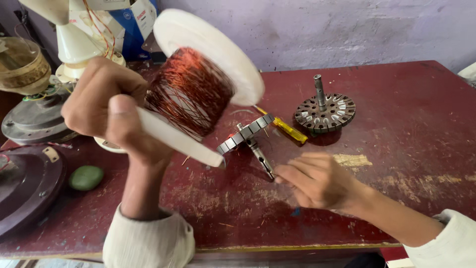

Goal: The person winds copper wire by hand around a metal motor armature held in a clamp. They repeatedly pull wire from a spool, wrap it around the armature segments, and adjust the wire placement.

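Head view, my left hand [106, 106] clenched on wire spool [198, 94] raised above tabletop [396, 149], my right hand [317, 181] fingertips pinching stator shaft [260, 156] below the spool, rotor [325, 111] well apart.

- The left hand [101, 106] and its copper wire spool [198, 92] are motion-blurred; the grip is unclear.
- The spool hides part of the tilted stator [246, 133].
- The right hand [317, 181] covers the stator's shaft tip.
- The dark round cover [27, 186] at left is cut off by the edge.
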